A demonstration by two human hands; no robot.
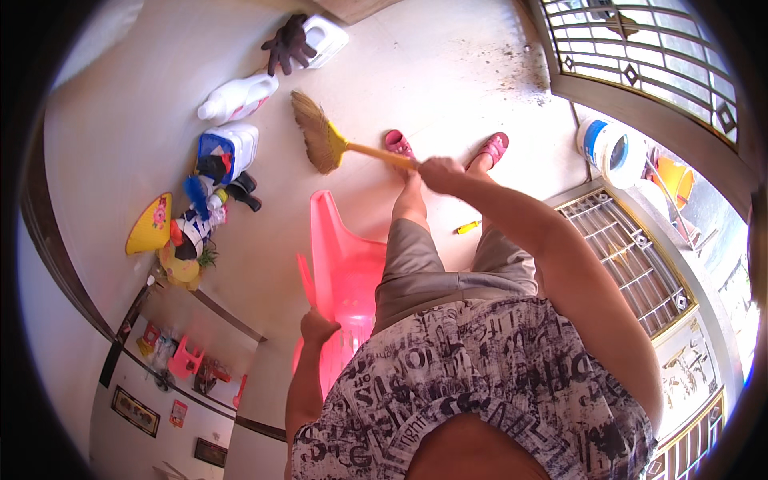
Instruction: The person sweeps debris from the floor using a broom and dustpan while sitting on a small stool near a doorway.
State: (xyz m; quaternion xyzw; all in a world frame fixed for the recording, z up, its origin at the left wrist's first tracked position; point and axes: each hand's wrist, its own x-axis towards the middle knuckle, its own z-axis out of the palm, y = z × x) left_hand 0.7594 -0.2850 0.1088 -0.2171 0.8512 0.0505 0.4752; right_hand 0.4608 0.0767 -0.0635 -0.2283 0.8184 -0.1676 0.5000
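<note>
My right hand (443,174) grips the wooden handle of a broom (319,133), whose straw head with a yellow collar points to the left over the tiled floor. My left hand (319,327) is closed around the edge of a pink plastic chair (348,276), at the side of my body. Between my legs, a yellow-handled screwdriver (468,227) lies on the floor. Pink sandals (495,147) are on my feet, just beyond the broom handle. Dark specks of dirt (510,69) are scattered on the floor at the upper right.
Along the left wall stand a white jug (237,99), another white container (327,41) with a dark glove (289,45), a blue-rimmed bucket (243,147), black shoes (244,191) and a yellow conical hat (150,225). Metal grille doors (624,258) and a white paint bucket (600,150) are at right.
</note>
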